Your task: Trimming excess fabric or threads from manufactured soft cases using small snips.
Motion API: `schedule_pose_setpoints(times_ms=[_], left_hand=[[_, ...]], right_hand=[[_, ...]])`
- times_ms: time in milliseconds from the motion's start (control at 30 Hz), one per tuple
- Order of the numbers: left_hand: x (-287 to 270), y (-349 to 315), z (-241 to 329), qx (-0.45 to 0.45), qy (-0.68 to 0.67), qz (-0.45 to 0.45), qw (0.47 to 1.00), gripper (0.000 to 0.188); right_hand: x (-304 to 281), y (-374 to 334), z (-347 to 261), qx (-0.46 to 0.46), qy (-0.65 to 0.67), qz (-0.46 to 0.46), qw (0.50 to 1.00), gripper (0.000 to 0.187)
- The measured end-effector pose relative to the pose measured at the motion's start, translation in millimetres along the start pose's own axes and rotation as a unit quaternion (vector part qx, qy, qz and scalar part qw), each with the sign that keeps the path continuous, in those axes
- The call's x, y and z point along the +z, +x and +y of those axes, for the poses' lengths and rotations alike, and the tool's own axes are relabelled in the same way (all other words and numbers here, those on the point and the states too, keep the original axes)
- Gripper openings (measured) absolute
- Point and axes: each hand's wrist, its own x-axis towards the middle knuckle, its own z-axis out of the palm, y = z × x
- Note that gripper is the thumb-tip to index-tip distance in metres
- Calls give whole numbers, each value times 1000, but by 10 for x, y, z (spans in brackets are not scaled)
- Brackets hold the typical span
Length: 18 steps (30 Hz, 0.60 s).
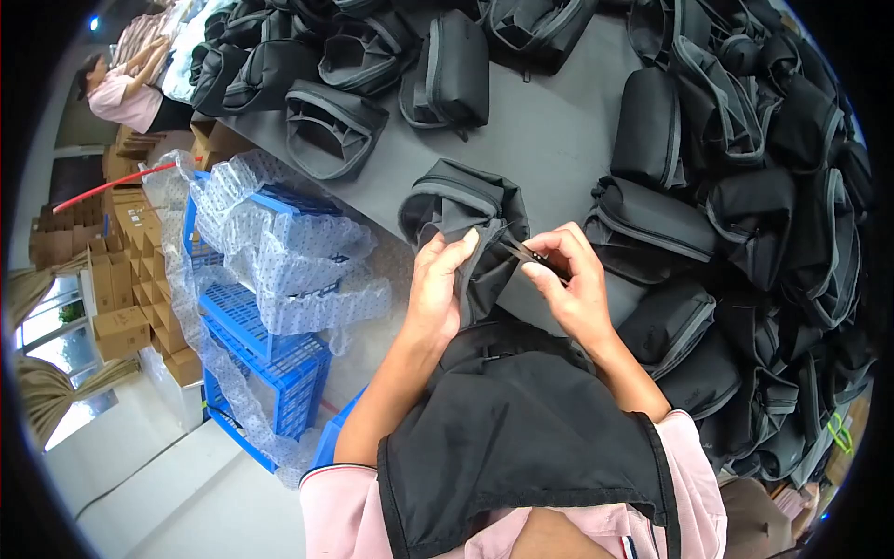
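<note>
My left hand pinches the edge of a dark grey zippered pouch, thumb on top and fingers behind the fabric. The pouch is held open side toward me at the table's near edge. In my right hand is a pair of small thread snips, gripped between thumb and fingers. Their slim metal blades point left and touch or nearly touch the pouch's fabric beside my left thumb; the exact contact is too small to tell. Part of the pouch hangs down between my hands.
The grey table bears many similar pouches, piled densely on the right and along the far side. Blue plastic crates draped with bubble wrap stand at left. Beyond are stacked cardboard boxes and another person at the far left.
</note>
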Motion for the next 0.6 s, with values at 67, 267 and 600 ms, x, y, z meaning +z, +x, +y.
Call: schedule_pose_setpoints(times_ms=[67,267,600], left_hand=[[61,24,-1,-1,-20,-15,1000,27],[236,-67,-157,11,46,-27,999,28],[145,-115,-145,33,203,-176,963,55]], right_hand=[[8,4,54,-10,96,43,994,18],[31,-25,-135,62,41,-26,997,23],[-62,53,70,266,363,-44,892,19]])
